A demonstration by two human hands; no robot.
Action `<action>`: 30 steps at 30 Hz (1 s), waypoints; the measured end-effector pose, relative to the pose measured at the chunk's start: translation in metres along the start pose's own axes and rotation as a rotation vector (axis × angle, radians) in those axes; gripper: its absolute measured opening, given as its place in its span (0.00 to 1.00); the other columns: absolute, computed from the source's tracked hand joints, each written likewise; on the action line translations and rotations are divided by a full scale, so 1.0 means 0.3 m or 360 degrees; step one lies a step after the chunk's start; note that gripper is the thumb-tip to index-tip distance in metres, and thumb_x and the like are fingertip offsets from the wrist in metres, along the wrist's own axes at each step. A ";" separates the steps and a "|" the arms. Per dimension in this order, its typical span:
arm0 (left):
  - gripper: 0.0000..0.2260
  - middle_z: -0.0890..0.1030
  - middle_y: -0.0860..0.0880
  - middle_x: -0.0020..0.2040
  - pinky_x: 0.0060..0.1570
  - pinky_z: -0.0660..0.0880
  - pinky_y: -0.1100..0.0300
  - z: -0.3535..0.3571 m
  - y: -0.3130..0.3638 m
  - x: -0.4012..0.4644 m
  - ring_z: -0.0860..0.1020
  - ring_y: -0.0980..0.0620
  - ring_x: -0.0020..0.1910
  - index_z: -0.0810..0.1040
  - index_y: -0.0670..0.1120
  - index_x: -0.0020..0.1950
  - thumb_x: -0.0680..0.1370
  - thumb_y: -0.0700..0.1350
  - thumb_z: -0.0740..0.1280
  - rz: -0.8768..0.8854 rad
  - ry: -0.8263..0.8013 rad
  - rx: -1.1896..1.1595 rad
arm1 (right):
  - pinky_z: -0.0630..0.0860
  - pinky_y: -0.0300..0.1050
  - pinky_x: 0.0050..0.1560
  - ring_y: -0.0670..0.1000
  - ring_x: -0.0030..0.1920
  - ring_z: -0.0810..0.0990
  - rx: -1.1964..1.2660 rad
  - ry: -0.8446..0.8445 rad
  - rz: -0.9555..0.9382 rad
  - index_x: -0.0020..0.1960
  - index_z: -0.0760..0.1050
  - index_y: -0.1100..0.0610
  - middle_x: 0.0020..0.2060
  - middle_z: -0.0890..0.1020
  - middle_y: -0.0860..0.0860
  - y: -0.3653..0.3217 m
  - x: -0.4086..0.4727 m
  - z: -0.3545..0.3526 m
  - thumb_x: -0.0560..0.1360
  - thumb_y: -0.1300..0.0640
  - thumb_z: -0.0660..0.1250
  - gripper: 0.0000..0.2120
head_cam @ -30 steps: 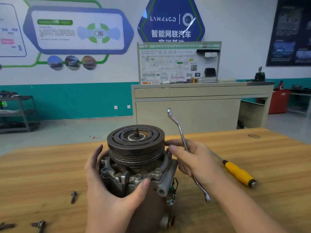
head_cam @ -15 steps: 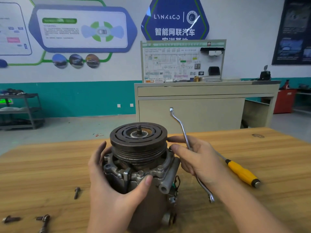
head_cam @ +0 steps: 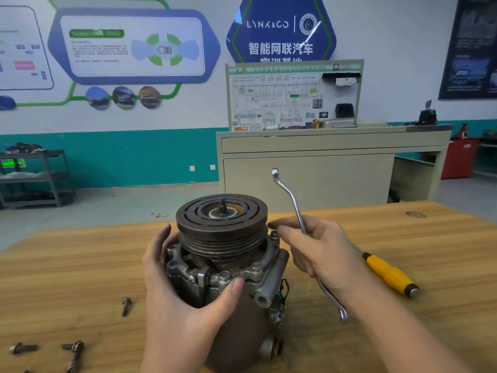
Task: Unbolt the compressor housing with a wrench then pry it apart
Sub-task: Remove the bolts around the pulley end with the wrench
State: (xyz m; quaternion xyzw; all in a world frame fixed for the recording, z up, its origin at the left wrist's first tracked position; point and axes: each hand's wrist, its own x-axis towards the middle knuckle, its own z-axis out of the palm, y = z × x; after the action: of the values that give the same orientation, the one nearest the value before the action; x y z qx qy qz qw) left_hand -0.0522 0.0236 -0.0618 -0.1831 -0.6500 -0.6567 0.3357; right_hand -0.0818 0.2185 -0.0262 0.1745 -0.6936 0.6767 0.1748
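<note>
A grey metal compressor (head_cam: 228, 267) stands upright on the wooden table (head_cam: 430, 238), its dark grooved pulley on top. My left hand (head_cam: 177, 297) grips the housing from the left, thumb across the front flange near a bolt. My right hand (head_cam: 320, 251) holds a chrome double-ended ring wrench (head_cam: 293, 200) in its palm, one end sticking up and the other hanging below the wrist. Its index finger and thumb reach toward a bolt (head_cam: 273, 234) on the flange's right rim.
A yellow-handled screwdriver (head_cam: 390, 274) lies right of my right hand. Three loose bolts lie on the table to the left: one bolt (head_cam: 125, 305), a second bolt (head_cam: 22, 348) and a third bolt (head_cam: 74, 355). A beige cabinet (head_cam: 322, 170) stands behind the table.
My right hand's fingertips have edged closer to the bolt on the right rim. The left hand keeps the same grip on the housing.
</note>
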 end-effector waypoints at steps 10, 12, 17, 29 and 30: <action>0.44 0.73 0.64 0.62 0.59 0.68 0.63 0.000 0.002 -0.002 0.73 0.63 0.63 0.63 0.69 0.65 0.52 0.59 0.77 -0.0015 -0.0011 0.0001 | 0.60 0.35 0.22 0.45 0.17 0.63 -0.0086 -0.0007 0.0002 0.43 0.80 0.50 0.17 0.68 0.46 0.005 -0.001 0.008 0.66 0.50 0.72 0.08; 0.43 0.73 0.65 0.62 0.59 0.70 0.67 0.001 0.003 -0.001 0.73 0.63 0.63 0.63 0.68 0.65 0.52 0.58 0.76 -0.0014 -0.0008 -0.0021 | 0.58 0.36 0.22 0.47 0.17 0.62 -0.0062 0.0004 0.0028 0.40 0.80 0.50 0.17 0.67 0.47 0.003 0.000 0.009 0.67 0.51 0.70 0.04; 0.43 0.74 0.66 0.61 0.57 0.69 0.75 0.005 0.008 0.000 0.73 0.63 0.63 0.64 0.67 0.65 0.53 0.57 0.76 -0.0010 -0.0002 -0.0060 | 0.55 0.38 0.23 0.48 0.18 0.60 -0.0040 0.0035 -0.0013 0.42 0.80 0.50 0.17 0.66 0.46 0.002 -0.006 0.011 0.68 0.49 0.70 0.06; 0.44 0.73 0.63 0.63 0.62 0.68 0.60 0.004 0.011 -0.002 0.73 0.61 0.64 0.63 0.65 0.67 0.53 0.58 0.76 -0.0048 -0.0015 0.0004 | 0.58 0.36 0.22 0.47 0.17 0.61 -0.0045 -0.0002 0.0009 0.41 0.80 0.50 0.16 0.66 0.47 0.016 0.000 0.008 0.67 0.51 0.68 0.04; 0.44 0.73 0.63 0.63 0.62 0.68 0.59 0.004 0.011 -0.002 0.72 0.61 0.64 0.63 0.66 0.66 0.53 0.58 0.76 -0.0051 -0.0015 0.0006 | 0.59 0.36 0.22 0.46 0.16 0.61 -0.0019 0.0008 0.0004 0.42 0.81 0.50 0.15 0.66 0.48 0.016 0.000 0.006 0.68 0.53 0.66 0.06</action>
State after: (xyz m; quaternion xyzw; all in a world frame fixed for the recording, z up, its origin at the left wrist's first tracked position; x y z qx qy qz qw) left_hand -0.0498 0.0252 -0.0596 -0.1752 -0.6558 -0.6598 0.3223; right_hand -0.0843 0.2169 -0.0305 0.1711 -0.6973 0.6732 0.1767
